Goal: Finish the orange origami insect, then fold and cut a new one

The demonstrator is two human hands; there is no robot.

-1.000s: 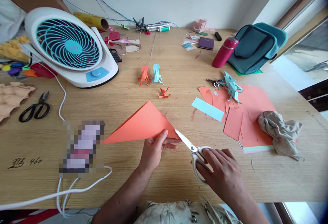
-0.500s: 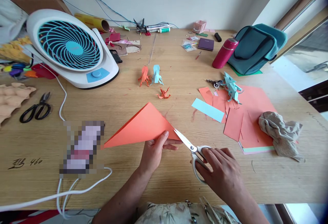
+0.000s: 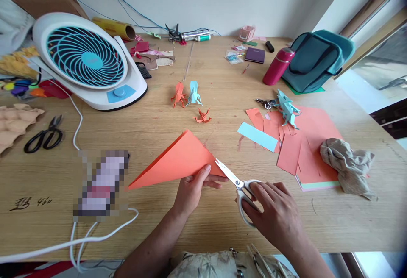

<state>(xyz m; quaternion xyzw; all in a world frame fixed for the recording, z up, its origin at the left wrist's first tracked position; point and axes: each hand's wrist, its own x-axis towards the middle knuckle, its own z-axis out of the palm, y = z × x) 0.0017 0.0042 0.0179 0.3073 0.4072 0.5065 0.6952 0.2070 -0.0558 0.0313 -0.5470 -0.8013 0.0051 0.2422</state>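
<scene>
My left hand (image 3: pixel 194 189) pinches a folded sheet of orange paper (image 3: pixel 178 159) near its right end, thumb on top and fingers beneath. The paper forms a long triangle pointing left, raised off the table at the top fold. In my right hand (image 3: pixel 275 210) is a pair of white-handled scissors (image 3: pixel 238 183), thumb and fingers through the loops. The blade tips touch the paper's right edge, just beside my left fingertips. Beyond the paper stand an orange folded figure (image 3: pixel 179 94), a light-blue one (image 3: pixel 193 93) and a small orange piece (image 3: pixel 202 116).
A fan (image 3: pixel 92 59) and black-handled scissors (image 3: pixel 44 136) stand at left, near a pixelated device (image 3: pixel 103 183) with white cables. At right lie orange sheets (image 3: pixel 321 121), a blue strip (image 3: pixel 257 136), a crumpled cloth (image 3: pixel 346 163), a magenta bottle (image 3: pixel 279 66) and a teal bag (image 3: pixel 313 64).
The orange paper has shifted slightly, its left tip dipping and its top corner moving a little right. Both hands keep their hold, and the scissors stay at the paper's right edge.
</scene>
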